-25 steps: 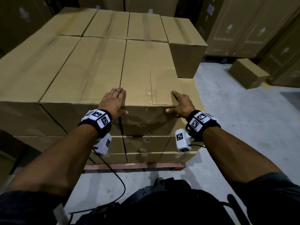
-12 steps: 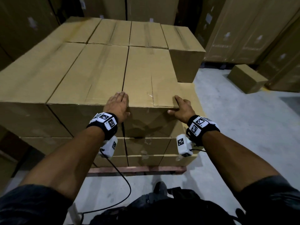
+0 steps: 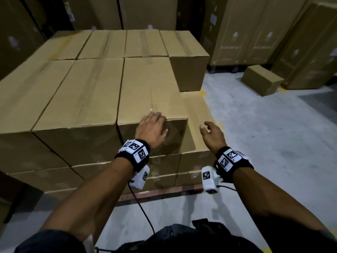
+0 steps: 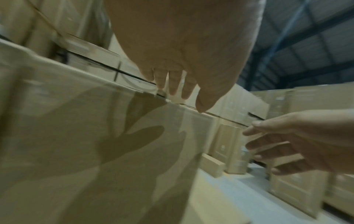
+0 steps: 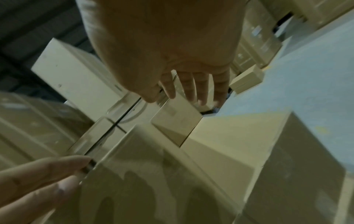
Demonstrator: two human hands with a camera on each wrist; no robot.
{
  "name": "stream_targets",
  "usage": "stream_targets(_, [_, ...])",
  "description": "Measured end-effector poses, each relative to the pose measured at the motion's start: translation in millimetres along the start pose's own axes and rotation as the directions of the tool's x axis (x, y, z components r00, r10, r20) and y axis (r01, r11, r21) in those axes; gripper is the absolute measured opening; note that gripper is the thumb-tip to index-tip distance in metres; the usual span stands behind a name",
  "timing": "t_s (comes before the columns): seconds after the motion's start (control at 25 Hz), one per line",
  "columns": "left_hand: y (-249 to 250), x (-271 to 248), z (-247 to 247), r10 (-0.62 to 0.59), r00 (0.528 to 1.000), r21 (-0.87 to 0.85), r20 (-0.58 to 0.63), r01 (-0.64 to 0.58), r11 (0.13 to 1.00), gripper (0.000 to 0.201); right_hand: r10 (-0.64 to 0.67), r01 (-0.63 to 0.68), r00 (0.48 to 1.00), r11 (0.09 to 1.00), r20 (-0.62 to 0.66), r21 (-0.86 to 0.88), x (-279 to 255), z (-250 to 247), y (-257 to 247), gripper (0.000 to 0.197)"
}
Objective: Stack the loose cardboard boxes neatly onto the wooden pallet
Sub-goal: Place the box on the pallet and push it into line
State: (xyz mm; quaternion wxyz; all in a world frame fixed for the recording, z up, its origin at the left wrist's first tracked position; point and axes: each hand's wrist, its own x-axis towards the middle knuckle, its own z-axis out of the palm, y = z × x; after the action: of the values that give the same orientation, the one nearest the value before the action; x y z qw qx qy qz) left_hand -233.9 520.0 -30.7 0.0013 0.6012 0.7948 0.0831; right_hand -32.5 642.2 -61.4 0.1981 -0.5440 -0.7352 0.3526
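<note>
Your left hand (image 3: 152,129) lies flat on the top-tier box (image 3: 151,99) on the pallet (image 3: 160,193), right hand (image 3: 212,136) loose, holding nothing. Loose box (image 3: 261,80) sits on the floor; looks stiff and light-ish, grab opposite bottom edges

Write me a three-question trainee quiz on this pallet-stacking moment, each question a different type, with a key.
1. True or false: the right hand grips the near top box.
2. Multiple choice: where does the left hand rest?
A. on the loose box on the floor
B. on the near top edge of the near top box
C. on the wooden pallet
3. Fill in the blank: the loose box sits on the ____, apart from the wooden pallet.

Key:
1. False; it hangs open over the lower box beside it, holding nothing.
2. B
3. floor
</note>
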Motion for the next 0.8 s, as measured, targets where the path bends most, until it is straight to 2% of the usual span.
stream_targets(0.2, [81.7,27.1,18.6,0.138,0.990,0.002,-0.014,-0.138,0.990,0.052,0.090,-0.089,0.993,0.996,-0.074,0.016,-4.3,-55.1,62.3,0.045])
stream_targets(0.32, [148.9,49.7,41.1,0.187,0.982,-0.011,0.021,-0.187,0.982,0.051,0.138,-0.140,0.985,0.990,-0.101,-0.008,-1.7,-103.5,114.5,0.044])
stream_targets(0.64, [353.1,126.6,105.8,0.218,0.968,-0.049,0.127,-0.214,0.976,0.050,0.157,-0.175,0.981,0.970,-0.111,-0.169,39.5,-254.4,253.0,0.045])
stream_targets(0.8, [430.0,175.3,120.8,0.265,0.953,-0.080,0.150,-0.256,0.963,0.050,0.167,-0.194,0.980,0.912,-0.105,-0.362,64.2,-313.5,296.9,0.046])
